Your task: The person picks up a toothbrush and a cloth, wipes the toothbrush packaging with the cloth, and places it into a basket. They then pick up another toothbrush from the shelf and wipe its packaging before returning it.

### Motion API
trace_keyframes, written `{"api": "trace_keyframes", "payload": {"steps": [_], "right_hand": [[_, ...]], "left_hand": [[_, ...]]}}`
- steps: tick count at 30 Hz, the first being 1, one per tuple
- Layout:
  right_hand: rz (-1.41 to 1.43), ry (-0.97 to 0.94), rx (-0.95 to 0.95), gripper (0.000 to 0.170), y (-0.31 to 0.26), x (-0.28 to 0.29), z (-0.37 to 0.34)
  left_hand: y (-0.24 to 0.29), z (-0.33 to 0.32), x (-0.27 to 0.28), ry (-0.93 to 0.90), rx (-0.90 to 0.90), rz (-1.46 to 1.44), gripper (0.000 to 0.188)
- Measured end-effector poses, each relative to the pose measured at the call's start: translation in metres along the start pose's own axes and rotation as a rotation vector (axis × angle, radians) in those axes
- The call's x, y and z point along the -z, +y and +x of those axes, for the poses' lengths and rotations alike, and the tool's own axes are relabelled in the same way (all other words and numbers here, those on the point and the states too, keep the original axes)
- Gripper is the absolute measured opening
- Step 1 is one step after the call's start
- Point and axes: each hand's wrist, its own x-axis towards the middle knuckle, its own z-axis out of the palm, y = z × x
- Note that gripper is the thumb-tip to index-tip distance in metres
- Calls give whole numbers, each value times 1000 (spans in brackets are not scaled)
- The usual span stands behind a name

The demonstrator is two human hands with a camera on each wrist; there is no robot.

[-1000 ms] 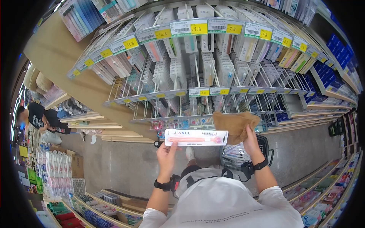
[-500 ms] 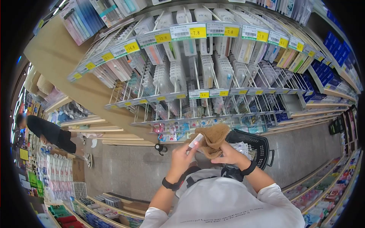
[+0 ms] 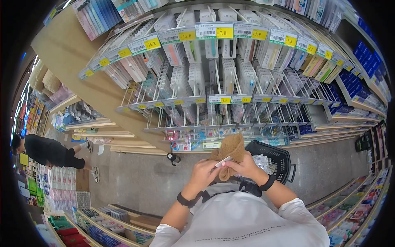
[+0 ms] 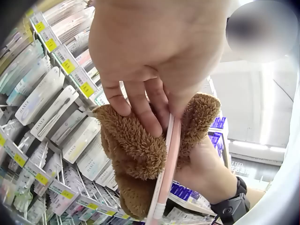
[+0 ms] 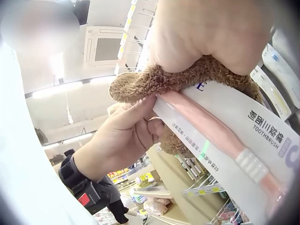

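Observation:
The left hand (image 3: 203, 173) pinches one end of a white toothbrush package (image 3: 224, 160) with a pink brush in it. Fluffy brown plush (image 3: 232, 147) is bunched around that end, and the left fingers (image 4: 136, 105) also lie on the plush (image 4: 133, 145). On the other side, the right hand (image 3: 248, 165) grips the plush, its thumb close to the package. In the right wrist view the package (image 5: 201, 140) slants down from between the hands, printed side showing, with the left hand (image 5: 124, 136) at its upper end. The plush partly hides the right fingers.
Racks of packaged toothbrushes with price labels (image 3: 224, 33) stand ahead. A black basket (image 3: 284, 160) holding packages is on the floor at right, and a dark bottle (image 3: 173, 157) stands left of the hands. Another person (image 3: 51, 150) is at far left.
The package, first held flat and apart from the plush, has been turned and brought against it. The hands have come together. At left, the other person has changed posture and position.

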Motion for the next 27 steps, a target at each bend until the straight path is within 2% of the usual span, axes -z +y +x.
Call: {"api": "trace_keyframes", "payload": {"steps": [2,4,6,7,11,13,15,16,21,23,25,26,27], "right_hand": [[-14,11,47,22,2,0,-1],[-154,32,172,22,2,1,-2],[-165,27,169,22,1,1,-6],[-175,17,166,23,1,1,-7],[-246,52,242,30,6,3,-13],[-333,18,310,40,18,5,-17],[-353,-3,307,43,25,9,-20],[-375,-26,305,46,29,11,-22],[-387,-45,157,44,48,30,-33],[-380,-21,87,43,51,39,-37],[-437,19,41,41,56,47,-41],[-466,59,-43,38,52,50,-42],[-465,58,-43,38,58,54,-46]], "left_hand": [[3,0,1,8,8,-16,10],[9,-2,4,8,13,-31,11],[13,-3,10,-112,100,-3,10],[14,-4,10,-113,99,-2,10],[21,-6,13,-68,89,-75,12],[21,-10,16,-52,106,-88,13],[15,-14,21,-4,133,-24,15],[15,-15,23,51,131,-89,15],[0,-22,33,133,252,-206,15],[-8,-24,33,273,353,-330,16],[-12,-25,35,286,345,-367,18],[-11,-23,36,353,364,-460,18],[-10,-22,37,421,383,-553,19]]}}
